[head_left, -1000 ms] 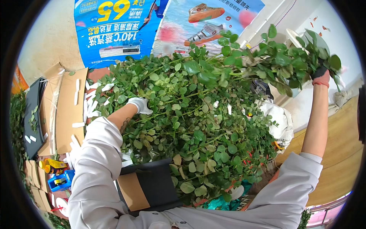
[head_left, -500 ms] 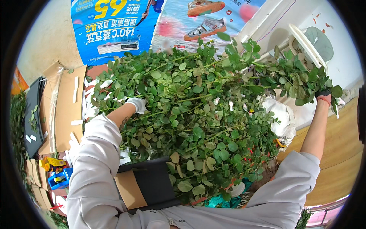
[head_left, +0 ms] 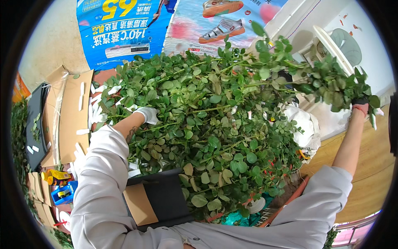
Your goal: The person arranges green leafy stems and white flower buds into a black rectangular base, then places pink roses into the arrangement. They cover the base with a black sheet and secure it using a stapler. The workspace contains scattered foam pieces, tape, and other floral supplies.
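Observation:
A wide heap of leafy green stems, rose-like in leaf, fills the middle of the view. My right hand, in a dark glove, is closed round a bunch of leafy stems at the far right. The bunch stretches rightward from the heap, and a pale tip pokes out below the hand. My left hand, in a white glove, rests in the left part of the heap; leaves hide its fingers. White sleeve-like pieces lie left of the heap, and a few show among the leaves.
A black box with a brown band stands close to my body. To the left are cardboard sheets, a blue tape dispenser and a yellow bottle. A white sack, a pale chair and a wooden panel stand right.
My right hand has moved a little farther right with the bunch of leafy stems, drawing it outward. More of an orange-red edge shows at lower right. My left hand has barely moved.

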The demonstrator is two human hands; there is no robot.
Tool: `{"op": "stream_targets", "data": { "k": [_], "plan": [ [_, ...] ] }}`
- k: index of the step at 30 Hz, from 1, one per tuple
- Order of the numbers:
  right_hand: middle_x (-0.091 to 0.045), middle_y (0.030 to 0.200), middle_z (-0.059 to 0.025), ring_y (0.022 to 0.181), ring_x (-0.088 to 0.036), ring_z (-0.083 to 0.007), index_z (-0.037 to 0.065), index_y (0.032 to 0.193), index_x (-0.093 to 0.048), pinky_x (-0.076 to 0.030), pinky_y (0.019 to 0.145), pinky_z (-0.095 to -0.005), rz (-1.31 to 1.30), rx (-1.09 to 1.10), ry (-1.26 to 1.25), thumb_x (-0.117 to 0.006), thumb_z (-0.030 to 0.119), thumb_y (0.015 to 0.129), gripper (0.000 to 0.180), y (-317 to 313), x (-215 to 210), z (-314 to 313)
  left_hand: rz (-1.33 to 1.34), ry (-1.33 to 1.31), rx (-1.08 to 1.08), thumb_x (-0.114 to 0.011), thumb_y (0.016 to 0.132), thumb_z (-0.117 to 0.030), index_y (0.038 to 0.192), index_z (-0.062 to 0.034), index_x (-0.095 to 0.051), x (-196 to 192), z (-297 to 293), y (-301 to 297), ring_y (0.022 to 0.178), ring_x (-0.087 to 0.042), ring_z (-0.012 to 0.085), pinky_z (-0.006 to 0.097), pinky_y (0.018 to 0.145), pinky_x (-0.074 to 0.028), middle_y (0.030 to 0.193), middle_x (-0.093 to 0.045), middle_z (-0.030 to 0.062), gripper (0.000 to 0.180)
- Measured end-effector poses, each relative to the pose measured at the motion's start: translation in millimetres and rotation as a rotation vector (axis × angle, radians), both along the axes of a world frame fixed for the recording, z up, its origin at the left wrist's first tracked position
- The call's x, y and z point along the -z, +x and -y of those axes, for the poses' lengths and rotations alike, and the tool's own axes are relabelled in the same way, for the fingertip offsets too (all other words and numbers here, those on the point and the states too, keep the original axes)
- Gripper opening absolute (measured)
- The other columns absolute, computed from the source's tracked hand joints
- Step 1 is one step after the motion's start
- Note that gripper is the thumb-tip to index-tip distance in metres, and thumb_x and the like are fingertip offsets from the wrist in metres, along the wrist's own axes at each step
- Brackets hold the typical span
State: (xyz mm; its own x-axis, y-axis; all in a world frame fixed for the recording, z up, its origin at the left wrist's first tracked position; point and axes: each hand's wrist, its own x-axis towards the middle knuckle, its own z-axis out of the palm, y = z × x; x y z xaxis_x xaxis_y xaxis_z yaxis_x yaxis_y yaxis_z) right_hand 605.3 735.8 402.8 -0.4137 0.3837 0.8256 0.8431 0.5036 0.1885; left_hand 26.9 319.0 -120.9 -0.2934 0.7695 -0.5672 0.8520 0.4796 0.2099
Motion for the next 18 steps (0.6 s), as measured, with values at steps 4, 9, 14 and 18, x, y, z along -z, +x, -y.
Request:
{"op": "stream_targets", "data": {
  "k": [4, 9, 14, 18],
  "plan": [
    [-0.053, 0.139, -0.0107, 0.128, -0.048, -0.0274, 0.009, 0.136, -0.052, -0.037, 0.106, -0.0408, 0.016, -0.159, -0.014, -0.05, 0.032, 0.095, 0.047, -70, 63, 25, 0.002, -0.016, 0.058, -0.063, 0.073, -0.043, 0.139, -0.0138, -0.05, 17, -8, -11, 0.113, -0.061, 0.0361, 0.045, 0.095, -0.048, 0.126, -0.062, 0.019, 0.073],
    [-0.052, 0.14, -0.0105, 0.129, -0.047, -0.0272, 0.01, 0.136, -0.051, -0.037, 0.107, -0.0407, 0.076, -0.252, 0.049, -0.051, 0.034, 0.095, 0.048, -161, 95, 63, -0.032, 0.026, 0.033, -0.064, 0.071, -0.043, 0.127, -0.0113, -0.06, 19, -10, -8, 0.107, -0.063, 0.0359, 0.045, 0.091, -0.05, 0.119, -0.065, 0.0187, 0.065],
    [-0.051, 0.141, -0.0102, 0.13, -0.046, -0.027, 0.01, 0.137, -0.05, -0.037, 0.107, -0.0407, 0.058, -0.141, 0.233, -0.051, 0.036, 0.094, 0.05, -120, 2, 49, -0.032, 0.004, -0.007, -0.064, 0.071, -0.04, 0.11, -0.0052, -0.07, -1, -10, 4, 0.1, -0.066, 0.0368, 0.046, 0.085, -0.052, 0.111, -0.068, 0.0199, 0.053],
    [-0.05, 0.142, -0.0099, 0.13, -0.046, -0.0268, 0.011, 0.138, -0.05, -0.037, 0.108, -0.0406, 0.062, 0.04, 0.403, -0.052, 0.037, 0.094, 0.052, -40, -74, 56, -0.032, 0.01, -0.031, -0.065, 0.071, -0.037, 0.108, -0.0003, -0.07, 8, -11, 1, 0.1, -0.066, 0.037, 0.046, 0.084, -0.052, 0.11, -0.069, 0.02, 0.053]
  ]
}}
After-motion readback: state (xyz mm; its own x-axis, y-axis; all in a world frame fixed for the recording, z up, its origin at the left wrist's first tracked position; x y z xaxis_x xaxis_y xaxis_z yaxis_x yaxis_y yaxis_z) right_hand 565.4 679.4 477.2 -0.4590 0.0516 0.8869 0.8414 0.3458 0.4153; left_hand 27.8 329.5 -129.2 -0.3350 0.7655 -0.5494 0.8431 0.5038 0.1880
